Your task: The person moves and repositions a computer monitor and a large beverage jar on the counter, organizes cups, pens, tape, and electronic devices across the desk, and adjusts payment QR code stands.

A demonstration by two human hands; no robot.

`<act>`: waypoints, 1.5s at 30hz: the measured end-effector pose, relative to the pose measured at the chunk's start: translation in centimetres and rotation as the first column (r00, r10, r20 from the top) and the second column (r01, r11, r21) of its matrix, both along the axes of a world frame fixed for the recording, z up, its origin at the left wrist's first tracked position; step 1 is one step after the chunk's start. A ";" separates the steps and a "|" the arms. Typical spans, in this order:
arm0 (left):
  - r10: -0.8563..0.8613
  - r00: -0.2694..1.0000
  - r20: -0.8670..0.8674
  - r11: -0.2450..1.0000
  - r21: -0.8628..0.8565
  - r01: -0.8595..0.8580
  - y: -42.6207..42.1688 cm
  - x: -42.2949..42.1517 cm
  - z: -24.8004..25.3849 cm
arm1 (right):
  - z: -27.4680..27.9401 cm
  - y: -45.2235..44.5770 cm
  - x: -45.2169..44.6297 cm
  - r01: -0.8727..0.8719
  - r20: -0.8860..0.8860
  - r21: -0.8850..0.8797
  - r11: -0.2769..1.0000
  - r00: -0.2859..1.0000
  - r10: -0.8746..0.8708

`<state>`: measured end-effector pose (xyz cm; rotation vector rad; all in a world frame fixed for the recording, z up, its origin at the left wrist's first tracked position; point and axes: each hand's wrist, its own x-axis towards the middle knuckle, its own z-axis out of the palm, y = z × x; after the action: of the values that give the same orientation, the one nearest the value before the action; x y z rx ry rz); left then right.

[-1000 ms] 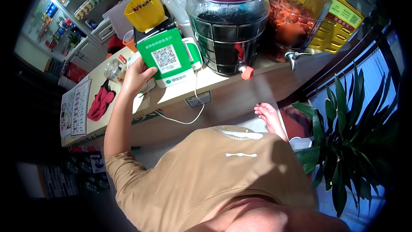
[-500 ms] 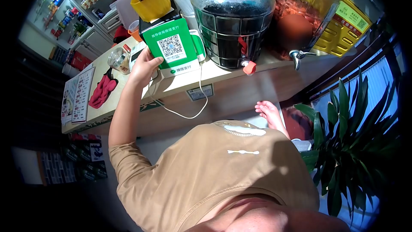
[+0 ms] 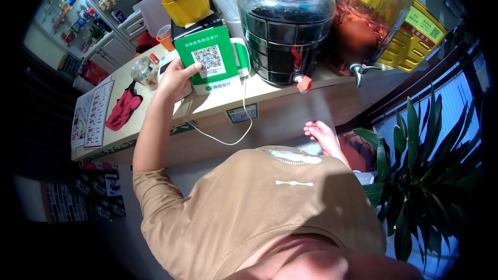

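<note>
My left hand point(image 3: 175, 79) grips the left edge of a green QR code sign point(image 3: 228, 74), its thumb lying over the front beside the printed code. The sign stands upright at the counter's front edge. Behind it a dark box carries a yellow cup of pencils point(image 3: 185, 8). A white cable point(image 3: 217, 139) loops down in front of the counter from beside the sign. My right hand point(image 3: 322, 135) hangs low in front of the counter, holding nothing, with its fingers loosely curled and slightly apart.
Two big glass jars with taps stand right of the sign: a dark one point(image 3: 282, 41) and a reddish one point(image 3: 358, 26). A small clear jar point(image 3: 144, 74), a red cloth point(image 3: 123, 110) and a menu sheet point(image 3: 96, 116) lie leftward. A leafy plant point(image 3: 410, 166) rises at right.
My left thumb has slid inward from near the sign's left edge toward the printed code. My right-hand fingers have curled slightly. The sign stays at the same spot on the counter.
</note>
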<state>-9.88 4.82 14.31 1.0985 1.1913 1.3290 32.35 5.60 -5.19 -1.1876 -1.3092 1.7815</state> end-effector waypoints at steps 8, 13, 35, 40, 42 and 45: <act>0.065 0.992 0.112 0.997 0.026 -0.068 0.0 1.1 -1.0 | 6.1 0.9 0.3 -0.013 -0.005 0.279 0.960 1.000 0.015; 0.036 0.985 0.169 0.998 0.043 -0.044 -0.5 1.8 -0.8 | 11.5 1.3 -0.6 -0.024 -0.021 0.416 0.909 0.999 0.036; 0.015 0.996 0.084 0.996 0.088 -0.023 -1.5 1.4 -0.5 | 31.1 2.8 -4.5 0.107 -0.087 0.927 0.359 0.994 -0.073; 0.002 0.997 0.077 0.993 0.119 -0.012 -1.5 0.4 -0.3 | 37.8 11.8 -6.9 0.158 -0.148 0.936 0.316 0.987 -0.056; 0.018 0.997 0.075 0.990 0.138 -0.028 -1.8 0.3 0.0 | 39.4 14.2 -8.0 0.083 -0.124 0.864 0.497 0.991 0.050; 0.017 0.999 0.047 0.983 0.180 -0.025 -2.2 -0.3 -0.2 | 40.9 13.6 -11.1 -0.009 -0.124 0.742 0.670 0.981 0.151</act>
<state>-10.21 2.65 14.11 1.1796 1.0672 1.4936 21.29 19.18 35.69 -0.4952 -1.7478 1.1398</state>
